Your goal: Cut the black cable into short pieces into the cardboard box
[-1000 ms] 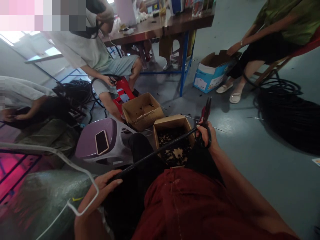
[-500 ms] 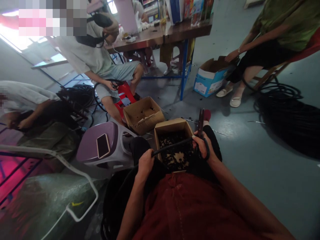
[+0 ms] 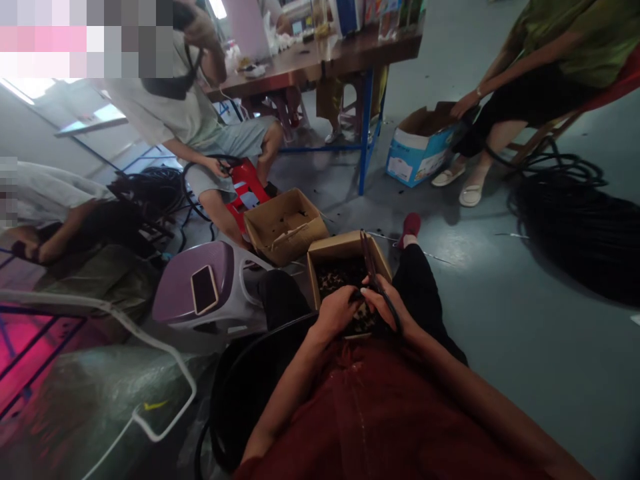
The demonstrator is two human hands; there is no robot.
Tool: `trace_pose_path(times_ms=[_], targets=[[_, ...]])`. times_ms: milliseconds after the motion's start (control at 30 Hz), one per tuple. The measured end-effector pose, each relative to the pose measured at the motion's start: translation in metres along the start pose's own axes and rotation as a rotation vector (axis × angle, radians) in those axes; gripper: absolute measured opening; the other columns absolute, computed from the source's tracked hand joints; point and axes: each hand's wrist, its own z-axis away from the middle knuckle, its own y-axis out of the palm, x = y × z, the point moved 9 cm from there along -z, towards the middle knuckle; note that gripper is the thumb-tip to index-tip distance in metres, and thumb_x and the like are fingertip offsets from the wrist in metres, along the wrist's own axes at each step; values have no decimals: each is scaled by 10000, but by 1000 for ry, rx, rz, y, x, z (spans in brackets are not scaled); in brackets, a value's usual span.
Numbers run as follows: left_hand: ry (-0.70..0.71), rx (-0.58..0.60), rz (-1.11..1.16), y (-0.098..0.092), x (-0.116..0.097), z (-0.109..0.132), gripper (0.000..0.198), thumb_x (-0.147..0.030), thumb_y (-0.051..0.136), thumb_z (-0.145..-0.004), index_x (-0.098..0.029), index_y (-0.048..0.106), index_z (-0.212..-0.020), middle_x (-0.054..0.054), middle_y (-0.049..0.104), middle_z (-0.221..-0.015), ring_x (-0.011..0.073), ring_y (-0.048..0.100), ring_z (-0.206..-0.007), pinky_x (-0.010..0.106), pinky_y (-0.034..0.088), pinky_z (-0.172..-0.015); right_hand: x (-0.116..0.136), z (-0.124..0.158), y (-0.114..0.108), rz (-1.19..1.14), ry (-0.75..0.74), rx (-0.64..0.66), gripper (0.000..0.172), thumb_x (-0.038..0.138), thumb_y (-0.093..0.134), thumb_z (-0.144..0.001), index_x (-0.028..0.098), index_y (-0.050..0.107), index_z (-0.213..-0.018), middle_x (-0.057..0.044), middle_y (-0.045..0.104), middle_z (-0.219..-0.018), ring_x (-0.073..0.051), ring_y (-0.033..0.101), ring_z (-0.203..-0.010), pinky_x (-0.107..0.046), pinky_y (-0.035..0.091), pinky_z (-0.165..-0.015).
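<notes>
My left hand (image 3: 336, 310) is closed round the end of a black cable (image 3: 260, 337) that loops down to my left side. My right hand (image 3: 385, 307) grips a pair of dark scissors (image 3: 371, 263), their blades pointing up and away over an open cardboard box (image 3: 345, 245). Both hands meet just above the near edge of that box, which holds many small dark cut pieces. My knees in black trousers flank the box.
A second open box (image 3: 285, 223) sits behind the first. A purple stool (image 3: 200, 283) with a phone (image 3: 203, 289) lies to the left. Other people sit around; a big black cable coil (image 3: 580, 227) lies at right, and a blue-legged table (image 3: 367, 107) and a blue-white box (image 3: 420, 143) stand beyond.
My left hand slid along the cable from my left side up to my right hand. The scissors came down and inward over the box, and the cable now bows into a loop.
</notes>
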Motion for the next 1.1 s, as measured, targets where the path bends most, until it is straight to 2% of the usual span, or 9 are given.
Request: trace_pose_path(times_ms=[133,300,400,500,633,733,800,933,1100], targets=[[-5,-6,175,1,3,8,319,-220,501,-866,-160,561,-1174,78,627,-1149,183,572,-1041,294,421,-937,-4,-4,-1,9,12,7,269,407,540,-742,231,501,-941,63,467,-546,-118,448,-468,-253,391,-487],[-80,2,134,-1,11,12,298,-240,488,-880,-162,599,-1145,82,646,-1129,199,582,-1037,310,426,-933,-1,-5,2,-21,34,20,253,399,538,-754,233,478,-935,67,452,-539,-114,439,-468,-251,389,-484],[-125,-49,173,-5,18,15,283,-244,499,-878,-172,617,-1125,77,650,-1131,196,583,-1040,310,420,-943,1,-7,2,-73,36,26,265,426,523,-776,233,457,-944,74,435,-528,-111,435,-460,-244,386,-476],[-155,-155,302,-16,30,17,268,-245,500,-873,-170,636,-1091,63,667,-1084,179,598,-990,286,431,-915,-9,-10,1,-85,56,51,317,481,498,-799,230,443,-985,61,477,-604,-109,466,-491,-243,409,-496],[-227,-274,476,-29,55,20,289,-297,497,-863,-151,653,-1058,42,683,-922,148,609,-822,240,460,-779,-32,-8,0,131,38,96,374,500,520,-795,221,468,-1039,7,562,-784,-132,552,-634,-276,453,-619],[-296,-301,560,-30,68,22,337,-340,501,-853,-149,647,-1090,10,653,-775,112,571,-666,204,447,-646,-46,3,6,331,-2,172,406,462,560,-781,217,500,-1098,-30,615,-882,-162,580,-722,-303,448,-692],[-328,-307,585,-28,72,22,359,-359,508,-846,-151,643,-1105,2,638,-745,100,553,-633,192,434,-612,-51,12,11,386,-22,217,429,441,571,-776,210,508,-1132,-47,632,-919,-177,589,-755,-312,446,-710],[-349,-298,630,-20,73,21,358,-350,513,-844,-159,643,-1117,24,671,-853,115,589,-726,201,458,-673,-51,22,16,450,-42,245,416,427,568,-790,217,520,-1146,-61,638,-946,-196,599,-814,-315,446,-738],[-324,-292,651,-12,72,19,358,-311,524,-842,-180,635,-1156,33,684,-989,144,609,-856,237,479,-775,-51,20,20,495,-67,263,447,432,573,-793,220,519,-1183,-81,633,-987,-212,602,-877,-316,445,-771]])
